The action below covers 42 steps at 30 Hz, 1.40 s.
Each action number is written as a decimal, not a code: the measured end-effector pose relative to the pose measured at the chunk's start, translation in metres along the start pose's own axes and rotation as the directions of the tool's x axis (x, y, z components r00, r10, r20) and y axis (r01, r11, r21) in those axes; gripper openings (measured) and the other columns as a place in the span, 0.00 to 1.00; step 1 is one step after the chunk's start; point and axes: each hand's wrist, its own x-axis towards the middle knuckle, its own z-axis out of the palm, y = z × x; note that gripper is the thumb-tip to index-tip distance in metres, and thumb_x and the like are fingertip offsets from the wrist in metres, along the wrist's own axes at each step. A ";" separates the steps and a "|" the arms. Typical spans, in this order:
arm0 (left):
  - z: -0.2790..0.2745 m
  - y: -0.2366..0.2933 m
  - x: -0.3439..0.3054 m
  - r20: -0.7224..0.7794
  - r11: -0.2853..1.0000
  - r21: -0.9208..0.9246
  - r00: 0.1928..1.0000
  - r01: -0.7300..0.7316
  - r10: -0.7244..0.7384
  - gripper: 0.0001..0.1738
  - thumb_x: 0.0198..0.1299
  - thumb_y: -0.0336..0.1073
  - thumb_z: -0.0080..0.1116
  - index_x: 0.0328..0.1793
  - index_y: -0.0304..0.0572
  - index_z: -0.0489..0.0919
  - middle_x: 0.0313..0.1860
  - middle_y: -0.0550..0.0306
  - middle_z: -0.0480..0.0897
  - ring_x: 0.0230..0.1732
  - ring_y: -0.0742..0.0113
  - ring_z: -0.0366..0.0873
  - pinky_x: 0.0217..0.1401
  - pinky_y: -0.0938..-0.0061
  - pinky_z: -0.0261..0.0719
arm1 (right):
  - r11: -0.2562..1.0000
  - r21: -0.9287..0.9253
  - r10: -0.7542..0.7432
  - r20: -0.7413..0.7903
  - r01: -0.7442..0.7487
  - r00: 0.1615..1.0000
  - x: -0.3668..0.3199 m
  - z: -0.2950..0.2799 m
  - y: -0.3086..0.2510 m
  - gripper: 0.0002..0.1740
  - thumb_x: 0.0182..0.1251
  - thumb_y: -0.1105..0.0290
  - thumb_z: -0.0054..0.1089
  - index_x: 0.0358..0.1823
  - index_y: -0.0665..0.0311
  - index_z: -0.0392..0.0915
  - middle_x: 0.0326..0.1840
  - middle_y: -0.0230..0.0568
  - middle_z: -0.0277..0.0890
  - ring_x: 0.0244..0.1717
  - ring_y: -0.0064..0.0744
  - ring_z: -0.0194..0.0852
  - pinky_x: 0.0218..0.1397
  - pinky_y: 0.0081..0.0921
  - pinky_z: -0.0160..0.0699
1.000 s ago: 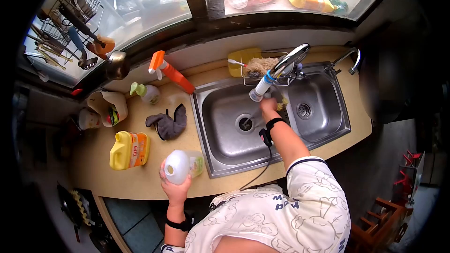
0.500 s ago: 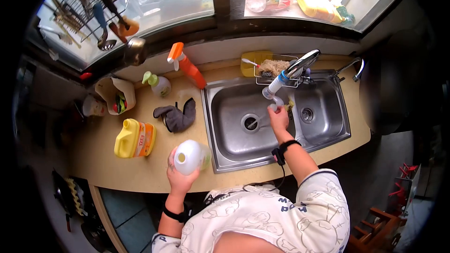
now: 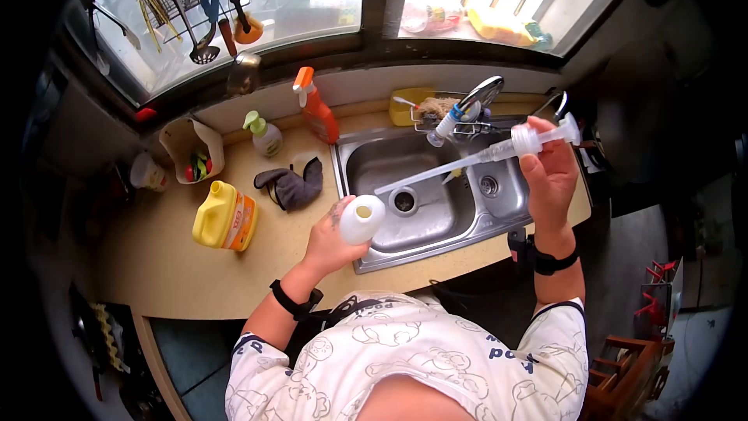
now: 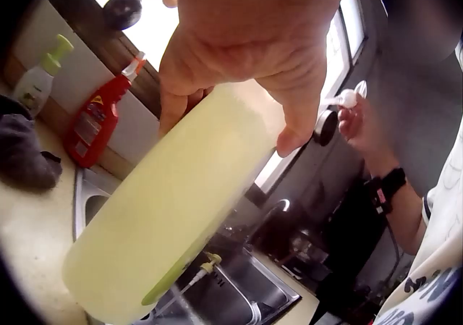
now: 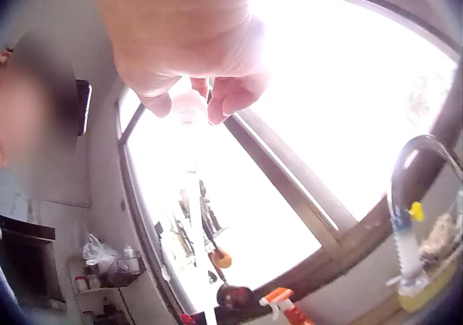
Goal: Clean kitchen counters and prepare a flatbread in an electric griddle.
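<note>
The left hand [image 3: 326,240] grips one white plastic bottle [image 3: 362,219] over the steel sink's [image 3: 427,252] near rim, while the right hand [image 3: 549,178], well apart, grips one long-tubed white pump [image 3: 499,153].

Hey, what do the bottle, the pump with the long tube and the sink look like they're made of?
Bottle: likely translucent plastic with a smooth, dull finish; light glows through its pale yellow-green wall.
Pump: probably whitish plastic, glossy at the head, and its thin tube looks partly see-through.
Sink: apparently stainless steel, brushed grey with soft reflections.
</note>
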 end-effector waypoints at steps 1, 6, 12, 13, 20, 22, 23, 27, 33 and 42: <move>0.001 0.003 0.003 0.031 1.000 -0.008 0.999 -0.026 0.026 0.40 0.35 0.38 0.68 0.59 0.39 0.69 0.49 0.47 0.78 0.47 0.56 0.79 0.52 0.71 0.75 | 0.998 -0.010 -0.054 0.027 0.055 0.998 0.006 0.002 -0.014 0.25 0.57 0.71 0.63 0.56 0.68 0.69 0.43 0.32 0.74 0.41 0.18 0.69 0.47 0.16 0.66; 0.009 0.019 0.014 0.072 0.995 -0.034 0.993 -0.092 0.095 0.39 0.34 0.37 0.67 0.59 0.40 0.69 0.48 0.48 0.78 0.46 0.56 0.80 0.50 0.71 0.76 | 0.964 -0.158 -0.185 0.177 0.213 0.967 0.021 0.003 -0.051 0.23 0.50 0.75 0.66 0.50 0.67 0.74 0.49 0.38 0.77 0.40 0.20 0.72 0.44 0.17 0.68; 0.013 0.033 0.026 0.122 0.984 -0.085 0.979 -0.155 0.164 0.40 0.33 0.37 0.68 0.59 0.39 0.69 0.48 0.48 0.79 0.46 0.57 0.80 0.50 0.71 0.77 | 0.930 -0.247 -0.121 0.495 0.273 0.861 0.029 0.026 -0.062 0.18 0.49 0.73 0.68 0.44 0.65 0.77 0.44 0.40 0.78 0.43 0.31 0.75 0.45 0.25 0.71; 0.013 0.038 0.029 0.138 0.981 -0.107 0.975 -0.161 0.175 0.40 0.33 0.38 0.69 0.59 0.40 0.69 0.48 0.48 0.79 0.46 0.57 0.80 0.50 0.70 0.77 | 0.910 -0.293 -0.075 0.577 0.292 0.813 0.028 0.026 -0.054 0.20 0.49 0.73 0.67 0.46 0.65 0.77 0.46 0.43 0.77 0.45 0.35 0.76 0.50 0.29 0.71; -0.004 0.067 0.040 0.295 0.977 -0.181 0.941 -0.116 0.167 0.41 0.33 0.40 0.69 0.59 0.42 0.68 0.44 0.53 0.80 0.44 0.64 0.79 0.50 0.72 0.75 | 0.934 -0.286 0.067 0.728 0.213 0.682 0.016 0.044 -0.004 0.19 0.51 0.70 0.67 0.46 0.61 0.79 0.44 0.38 0.77 0.48 0.37 0.73 0.55 0.29 0.68; -0.007 0.071 0.044 0.312 0.972 -0.178 0.928 -0.153 0.203 0.40 0.33 0.41 0.69 0.58 0.43 0.69 0.44 0.52 0.79 0.43 0.63 0.79 0.50 0.71 0.75 | 0.965 -0.187 0.035 0.788 0.184 0.615 0.016 0.043 0.009 0.20 0.51 0.70 0.68 0.48 0.60 0.78 0.45 0.38 0.77 0.47 0.37 0.72 0.55 0.30 0.68; -0.009 0.075 0.045 0.309 0.972 -0.176 0.929 -0.153 0.203 0.40 0.33 0.41 0.69 0.58 0.43 0.69 0.44 0.52 0.79 0.43 0.63 0.79 0.50 0.71 0.75 | 0.965 -0.184 0.032 0.789 0.186 0.613 0.015 0.043 0.012 0.20 0.51 0.70 0.68 0.48 0.60 0.78 0.45 0.38 0.77 0.47 0.37 0.72 0.55 0.30 0.68; -0.014 0.085 0.049 0.353 0.978 -0.167 0.918 -0.128 0.181 0.39 0.33 0.41 0.69 0.57 0.42 0.69 0.44 0.51 0.79 0.43 0.60 0.79 0.50 0.70 0.75 | 0.977 -0.146 0.015 0.775 0.155 0.632 0.017 0.047 0.012 0.20 0.48 0.67 0.69 0.45 0.62 0.78 0.43 0.38 0.76 0.45 0.37 0.72 0.53 0.30 0.68; -0.015 0.083 0.047 0.332 0.975 -0.182 0.925 -0.128 0.183 0.42 0.33 0.41 0.69 0.61 0.43 0.68 0.46 0.48 0.79 0.45 0.56 0.80 0.51 0.71 0.75 | 0.810 -0.520 0.167 0.648 0.272 0.743 0.006 0.061 -0.003 0.26 0.45 0.60 0.71 0.44 0.67 0.76 0.43 0.44 0.76 0.47 0.41 0.72 0.54 0.33 0.68; -0.021 0.089 0.047 0.263 0.967 -0.218 0.946 -0.133 0.190 0.42 0.34 0.40 0.70 0.60 0.41 0.68 0.47 0.50 0.79 0.47 0.59 0.79 0.52 0.72 0.74 | 0.970 -0.244 0.154 0.589 -0.006 0.794 -0.004 0.061 0.010 0.30 0.54 0.69 0.67 0.58 0.66 0.66 0.62 0.41 0.66 0.57 0.30 0.65 0.61 0.27 0.63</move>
